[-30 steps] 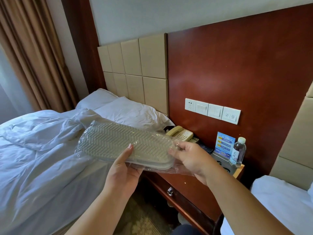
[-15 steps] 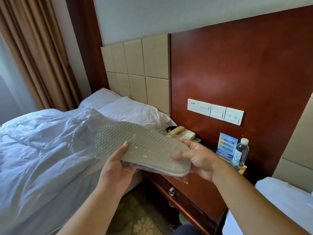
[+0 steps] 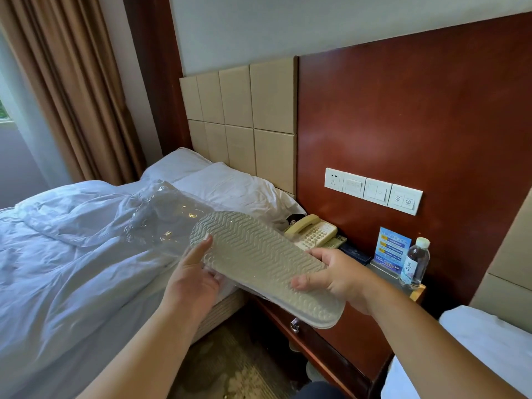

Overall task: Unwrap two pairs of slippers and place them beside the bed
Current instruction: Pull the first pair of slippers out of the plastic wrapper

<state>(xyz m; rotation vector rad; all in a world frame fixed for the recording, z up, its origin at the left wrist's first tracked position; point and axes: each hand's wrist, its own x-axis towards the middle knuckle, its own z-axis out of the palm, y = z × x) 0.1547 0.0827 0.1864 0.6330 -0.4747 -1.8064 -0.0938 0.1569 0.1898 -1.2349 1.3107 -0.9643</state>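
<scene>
A pair of pale slippers (image 3: 259, 260), stacked sole-up with a herringbone tread, is held in the air over the gap between bed and nightstand. My right hand (image 3: 336, 277) grips the near end, thumb on the sole. My left hand (image 3: 193, 275) holds the clear plastic wrapper (image 3: 164, 220) at the far end of the slippers, thumb touching the sole's edge. The wrapper hangs mostly empty and crumpled to the left, above the white duvet of the bed (image 3: 72, 269). Most of the slippers are out of the plastic.
A dark wooden nightstand (image 3: 339, 338) stands below the slippers, with a cream telephone (image 3: 312, 230), a blue sign (image 3: 393, 249) and a water bottle (image 3: 416, 262). A second bed (image 3: 475, 349) is at the right. Patterned carpet (image 3: 230, 367) lies between bed and nightstand.
The slippers have slid rightward out of the plastic wrapper, which now trails empty to the left in my left hand. My right hand pulled them toward the nightstand.
</scene>
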